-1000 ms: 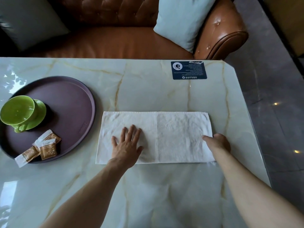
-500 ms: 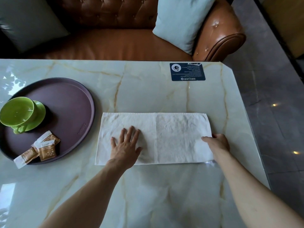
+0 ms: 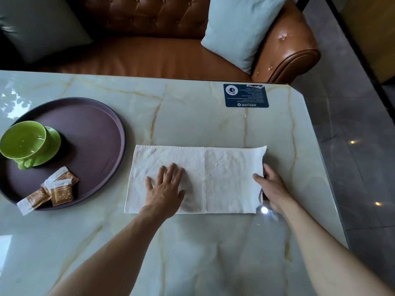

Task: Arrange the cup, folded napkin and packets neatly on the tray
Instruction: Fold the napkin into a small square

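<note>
Right of the round purple tray (image 3: 96, 129) on the marble bench (image 3: 192, 116), white napkin (image 3: 224, 167) folded to a long strip, left hand (image 3: 164, 189) pressed flat on it, fingers spread, right hand (image 3: 272, 189) pinching its lifted right edge, green cup (image 3: 23, 142) and brown packets (image 3: 55, 189) on the tray.

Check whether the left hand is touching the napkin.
Touching. The head view shows the left hand lying flat, fingers spread, directly on the napkin, with no gap visible beneath the palm.
</note>
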